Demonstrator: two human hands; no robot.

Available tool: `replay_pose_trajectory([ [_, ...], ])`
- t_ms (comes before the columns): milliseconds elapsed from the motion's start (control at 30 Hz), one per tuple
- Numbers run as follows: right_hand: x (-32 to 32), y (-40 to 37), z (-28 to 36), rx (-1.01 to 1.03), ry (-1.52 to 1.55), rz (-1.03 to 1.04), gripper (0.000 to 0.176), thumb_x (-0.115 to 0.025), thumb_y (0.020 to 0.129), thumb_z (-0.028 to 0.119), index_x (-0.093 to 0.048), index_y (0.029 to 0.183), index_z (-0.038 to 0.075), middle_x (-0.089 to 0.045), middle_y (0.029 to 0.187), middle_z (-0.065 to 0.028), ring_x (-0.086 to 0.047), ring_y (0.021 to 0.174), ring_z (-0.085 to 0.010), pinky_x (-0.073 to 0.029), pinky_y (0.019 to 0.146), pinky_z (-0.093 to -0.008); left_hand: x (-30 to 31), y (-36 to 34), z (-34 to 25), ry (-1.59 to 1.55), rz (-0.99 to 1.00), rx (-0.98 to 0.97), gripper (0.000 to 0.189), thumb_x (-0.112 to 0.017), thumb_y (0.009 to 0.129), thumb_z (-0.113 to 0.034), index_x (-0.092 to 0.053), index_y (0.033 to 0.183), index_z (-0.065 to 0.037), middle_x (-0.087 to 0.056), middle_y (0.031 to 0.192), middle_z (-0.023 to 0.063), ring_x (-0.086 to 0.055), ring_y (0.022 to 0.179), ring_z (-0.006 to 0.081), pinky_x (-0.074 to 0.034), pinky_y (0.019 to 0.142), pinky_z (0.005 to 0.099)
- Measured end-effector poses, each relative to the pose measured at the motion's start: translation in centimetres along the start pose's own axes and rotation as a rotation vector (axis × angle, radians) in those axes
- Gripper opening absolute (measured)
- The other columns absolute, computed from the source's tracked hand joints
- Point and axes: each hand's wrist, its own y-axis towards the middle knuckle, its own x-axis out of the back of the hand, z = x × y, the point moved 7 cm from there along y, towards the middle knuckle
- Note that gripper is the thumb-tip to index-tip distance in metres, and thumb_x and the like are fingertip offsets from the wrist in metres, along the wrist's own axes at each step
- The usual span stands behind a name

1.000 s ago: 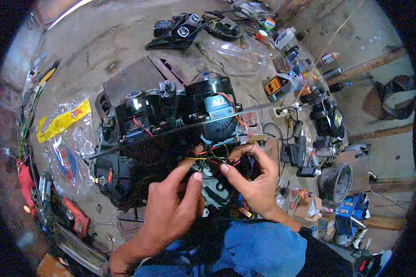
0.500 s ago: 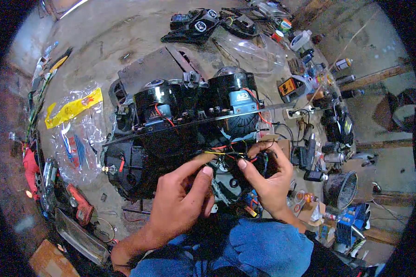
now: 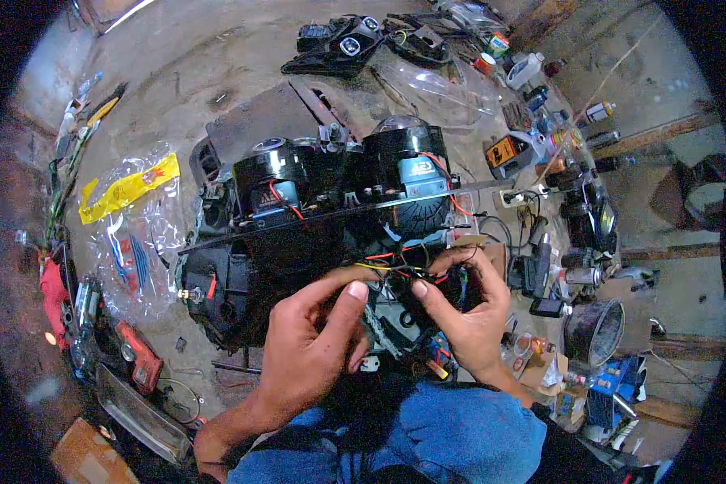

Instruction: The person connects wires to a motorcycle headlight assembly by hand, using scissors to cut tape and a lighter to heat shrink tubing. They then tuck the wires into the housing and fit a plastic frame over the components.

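Thin red, yellow and black wires (image 3: 391, 262) run between my two hands in front of a black lamp housing (image 3: 234, 282). My left hand (image 3: 319, 327) has its thumb and forefinger closed at the yellow wire's end. My right hand (image 3: 468, 310) pinches the dark wires between thumb and forefinger. Two round projector lamps stand on the housing, the left one (image 3: 270, 181) and the right one (image 3: 407, 169), each with a blue label and a red wire. A long flat metal strip (image 3: 331, 214) crosses in front of them.
A clear plastic bag (image 3: 145, 242) with a yellow strip and a red drill (image 3: 139, 359) lie at the left. Bottles, a black jug (image 3: 504, 153), a dark round bucket (image 3: 595, 332) and a blue box (image 3: 613, 387) line the right. Another headlight (image 3: 339, 44) lies farther back.
My left hand has shifted slightly left and its thumb has tilted. The wires between my hands have moved a little. My right hand has hardly moved.
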Motion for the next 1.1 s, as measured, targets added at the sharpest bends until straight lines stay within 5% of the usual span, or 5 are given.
replay_pose_trajectory([
  [1100, 0.01, -0.17, -0.29, -0.044, -0.008, 0.010, 0.025, -0.086, 0.079, 0.008, -0.070, 0.096, 0.002, -0.068, 0.092, -0.0071, -0.065, 0.086, -0.0172, -0.050, 0.078, -0.0299, 0.30, 0.02, 0.07, 0.024, -0.031, 0.011, 0.025, -0.065, 0.104, -0.019, -0.070, 0.118, 0.002, -0.059, 0.067, -0.0033, -0.049, 0.051, 0.0026, -0.034, 0.044, 0.0225],
])
